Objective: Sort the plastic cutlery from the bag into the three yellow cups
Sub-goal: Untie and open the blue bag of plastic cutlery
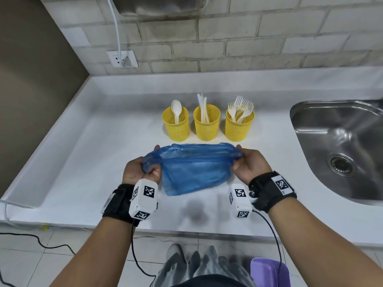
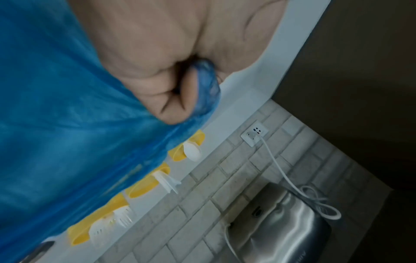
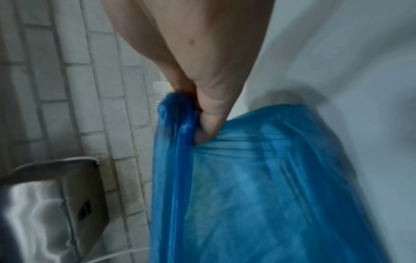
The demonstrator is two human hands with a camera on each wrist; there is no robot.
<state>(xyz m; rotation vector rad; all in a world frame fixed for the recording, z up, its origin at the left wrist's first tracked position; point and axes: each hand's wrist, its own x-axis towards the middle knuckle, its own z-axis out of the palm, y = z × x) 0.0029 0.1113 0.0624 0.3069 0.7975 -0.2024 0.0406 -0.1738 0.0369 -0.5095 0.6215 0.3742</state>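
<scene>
A thin blue plastic bag (image 1: 192, 166) (image 2: 56, 133) (image 3: 270, 178) hangs stretched between both hands, just above the white counter. My left hand (image 1: 143, 168) (image 2: 171, 92) grips its left end in a fist. My right hand (image 1: 246, 160) (image 3: 202, 115) pinches the bunched right end. Behind the bag stand three yellow mesh cups in a row: the left cup (image 1: 176, 126) holds a white spoon (image 1: 176, 109), the middle cup (image 1: 206, 124) holds knives (image 1: 202, 107), the right cup (image 1: 239, 126) holds several forks (image 1: 241, 107). I cannot tell whether anything is inside the bag.
A steel sink (image 1: 339, 146) is set into the counter (image 1: 93, 162) at the right. A brick wall with a socket (image 1: 122, 59) and white cable rises behind. A purple bin (image 1: 269, 272) and black cables are on the floor below the counter edge.
</scene>
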